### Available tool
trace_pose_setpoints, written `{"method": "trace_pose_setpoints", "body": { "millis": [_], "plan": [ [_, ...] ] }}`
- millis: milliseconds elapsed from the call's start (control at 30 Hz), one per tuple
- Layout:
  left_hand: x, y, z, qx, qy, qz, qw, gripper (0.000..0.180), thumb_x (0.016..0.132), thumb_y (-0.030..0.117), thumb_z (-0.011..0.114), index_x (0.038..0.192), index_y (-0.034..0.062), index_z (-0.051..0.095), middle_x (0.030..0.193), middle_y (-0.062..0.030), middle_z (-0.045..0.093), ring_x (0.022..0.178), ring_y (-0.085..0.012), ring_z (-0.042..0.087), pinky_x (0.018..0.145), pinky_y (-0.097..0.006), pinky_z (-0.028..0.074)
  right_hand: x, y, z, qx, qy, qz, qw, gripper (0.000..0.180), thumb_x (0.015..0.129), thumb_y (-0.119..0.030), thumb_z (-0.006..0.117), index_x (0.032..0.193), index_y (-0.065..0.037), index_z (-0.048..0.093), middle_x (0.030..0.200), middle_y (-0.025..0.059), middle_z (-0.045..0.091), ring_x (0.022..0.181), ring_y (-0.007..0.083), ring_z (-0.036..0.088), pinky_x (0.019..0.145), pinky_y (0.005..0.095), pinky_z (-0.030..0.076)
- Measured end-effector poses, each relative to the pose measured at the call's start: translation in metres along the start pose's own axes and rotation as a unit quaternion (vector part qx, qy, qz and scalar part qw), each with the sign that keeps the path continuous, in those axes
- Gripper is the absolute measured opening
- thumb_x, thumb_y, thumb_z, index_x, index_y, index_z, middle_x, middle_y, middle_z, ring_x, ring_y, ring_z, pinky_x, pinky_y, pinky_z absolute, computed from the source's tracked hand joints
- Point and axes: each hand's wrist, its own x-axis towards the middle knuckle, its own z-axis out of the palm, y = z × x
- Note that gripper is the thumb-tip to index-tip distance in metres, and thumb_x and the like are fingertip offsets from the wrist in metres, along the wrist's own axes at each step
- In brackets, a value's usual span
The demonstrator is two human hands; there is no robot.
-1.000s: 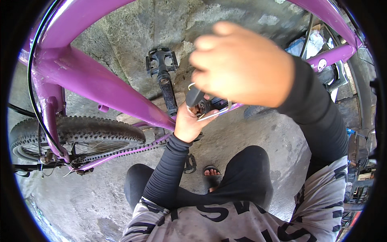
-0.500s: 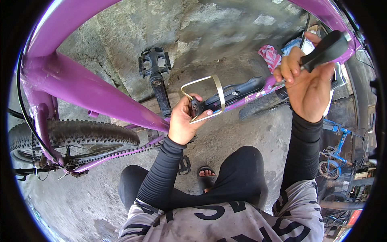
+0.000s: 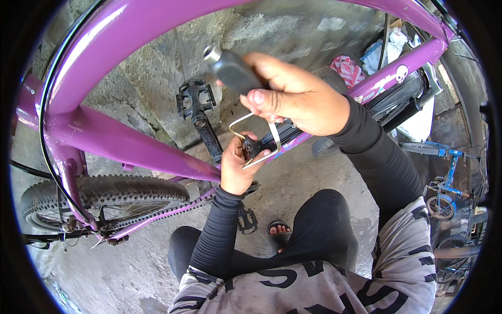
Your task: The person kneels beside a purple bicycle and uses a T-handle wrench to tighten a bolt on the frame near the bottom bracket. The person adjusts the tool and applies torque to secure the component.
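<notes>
My left hand (image 3: pixel 239 166) is closed around the lower end of a bottle cage (image 3: pixel 277 138), which has a black body and a pale metal loop. It lies against the purple down tube (image 3: pixel 366 93) of a bicycle frame. Above the cage, my right hand (image 3: pixel 298 94) grips a screwdriver (image 3: pixel 235 69) by its black handle. The handle's metal-capped butt points up and left. Its shaft is hidden by my hand, which also covers the upper part of the cage.
Left of the cage are a crank with a black pedal (image 3: pixel 196 99) and the knobbly rear tyre (image 3: pixel 104 191). A small blue bicycle (image 3: pixel 444 178) stands at the right. Pink-striped cloth (image 3: pixel 347 71) lies by the rough wall. My sandalled foot (image 3: pixel 280 230) is below.
My right hand has swung left with the screwdriver, from the upper right to above the cage, and the handle now points left. My left hand stays on the cage. The view has shifted slightly.
</notes>
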Motion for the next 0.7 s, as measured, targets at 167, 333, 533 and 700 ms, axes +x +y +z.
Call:
{"method": "trace_pose_setpoints", "body": {
  "millis": [167,333,533,700],
  "plan": [
    [0.001,-0.005,-0.001,-0.001,-0.002,0.001,1.000,0.034,0.078,-0.005,0.070,0.103,0.0024,0.047,0.076,0.0038,0.050,0.067,-0.0013,0.045,0.057,-0.016,0.036,-0.002,-0.003,-0.002,-0.009,0.009,0.007,1.000,0.027,0.097,-0.019,0.050,0.119,-0.003,0.045,0.085,-0.0003,0.047,0.076,0.0067,0.045,0.066,0.0238,0.041],
    [0.000,-0.003,-0.001,-0.003,0.000,-0.005,1.000,0.035,0.078,-0.005,0.070,0.103,0.0024,0.047,0.076,0.0036,0.050,0.066,-0.0015,0.046,0.057,-0.017,0.036,-0.011,-0.005,-0.005,0.025,0.020,-0.022,0.999,0.027,0.097,-0.017,0.049,0.118,-0.002,0.044,0.087,0.0012,0.049,0.079,0.0077,0.046,0.070,0.0244,0.042],
    [-0.001,0.002,0.001,-0.004,-0.002,-0.012,1.000,0.035,0.078,-0.006,0.069,0.103,0.0023,0.047,0.080,0.0015,0.054,0.070,-0.0025,0.050,0.061,-0.016,0.039,-0.013,-0.016,-0.017,-0.089,-0.003,-0.012,0.996,0.031,0.091,-0.015,0.056,0.117,0.000,0.045,0.087,0.0043,0.052,0.081,0.0106,0.050,0.076,0.0275,0.043],
    [-0.001,0.001,0.000,-0.012,0.005,-0.014,1.000,0.035,0.078,-0.007,0.068,0.104,0.0020,0.047,0.081,0.0009,0.055,0.071,-0.0035,0.052,0.063,-0.018,0.041,-0.001,-0.026,-0.016,-0.239,-0.043,-0.099,0.965,0.040,0.091,-0.018,0.057,0.124,0.000,0.043,0.090,0.0053,0.053,0.080,0.0121,0.054,0.071,0.0271,0.045]
  ]
}}
